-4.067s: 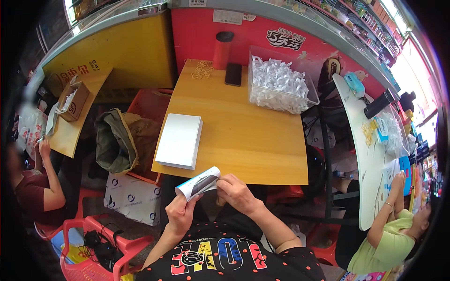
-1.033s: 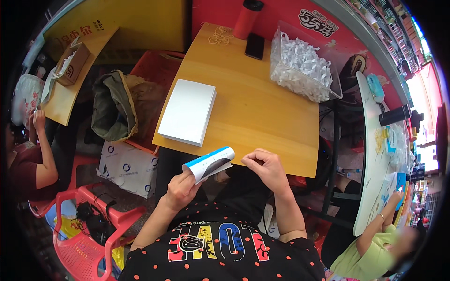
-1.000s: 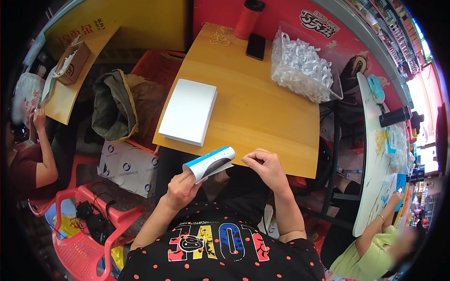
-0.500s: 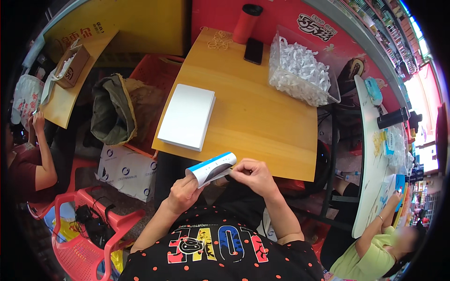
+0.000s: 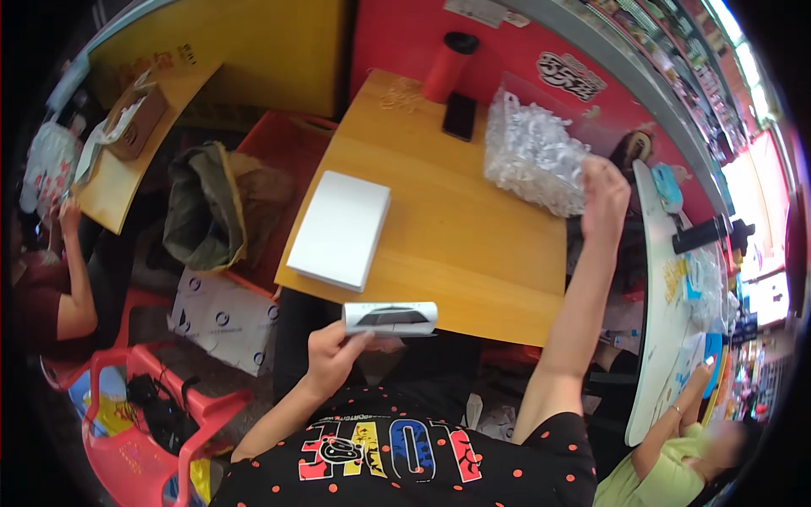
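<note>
Red panelling point(image 5: 389, 38) and yellow panelling point(image 5: 270, 51) backed a light-brown table point(image 5: 456, 253). At its near edge, left of centre, the left hand point(image 5: 332, 351) gripped a rolled printed sheet point(image 5: 390, 319), thumb below, dark picture outward. Over the far right corner, the right hand point(image 5: 605, 194) was raised beside a clear bin point(image 5: 525, 188) of white strips point(image 5: 541, 139), its fingers curled; whether they pinched a strip, I could not tell. By the near left corner lay a neat white stack point(image 5: 342, 224), apart from both hands. Along the far edge stood a red tumbler point(image 5: 446, 74), with a dark phone point(image 5: 459, 117) just beside it and yellow bands point(image 5: 404, 95) toward the far left corner. Beyond the left edge slumped an open sack point(image 5: 203, 207).
</note>
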A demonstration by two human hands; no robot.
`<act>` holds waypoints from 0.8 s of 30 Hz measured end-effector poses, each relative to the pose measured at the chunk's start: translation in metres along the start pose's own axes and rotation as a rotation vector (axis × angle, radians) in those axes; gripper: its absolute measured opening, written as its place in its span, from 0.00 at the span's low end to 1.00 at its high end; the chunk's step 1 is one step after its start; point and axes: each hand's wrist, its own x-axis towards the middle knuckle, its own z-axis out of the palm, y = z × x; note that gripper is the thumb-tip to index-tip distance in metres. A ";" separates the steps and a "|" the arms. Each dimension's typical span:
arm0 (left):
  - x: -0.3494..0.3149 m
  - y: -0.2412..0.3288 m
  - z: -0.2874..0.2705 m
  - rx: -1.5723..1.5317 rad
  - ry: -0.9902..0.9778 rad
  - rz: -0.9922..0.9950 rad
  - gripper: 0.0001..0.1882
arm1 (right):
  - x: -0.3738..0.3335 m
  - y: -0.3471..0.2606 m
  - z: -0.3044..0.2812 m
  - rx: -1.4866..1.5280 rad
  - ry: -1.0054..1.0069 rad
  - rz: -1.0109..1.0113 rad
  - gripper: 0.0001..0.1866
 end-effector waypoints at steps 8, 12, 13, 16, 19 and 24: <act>0.007 0.023 -0.012 -0.568 0.231 -0.225 0.11 | 0.000 0.054 0.015 -0.829 0.109 -0.452 0.12; 0.011 0.022 -0.015 -0.579 0.274 -0.204 0.11 | -0.153 0.001 0.068 -0.122 -0.317 -0.060 0.03; 0.012 0.022 -0.015 -0.579 0.276 -0.202 0.11 | -0.179 0.001 0.075 0.029 -0.380 -0.059 0.04; 0.012 0.022 -0.014 -0.568 0.276 -0.196 0.12 | -0.227 -0.002 0.086 0.101 -0.404 0.153 0.07; 0.011 0.023 -0.008 -0.558 0.257 -0.195 0.12 | -0.241 -0.001 0.092 0.091 -0.376 0.167 0.08; 0.007 0.021 -0.006 -0.504 0.249 -0.165 0.12 | -0.249 0.001 0.095 0.162 -0.321 0.282 0.06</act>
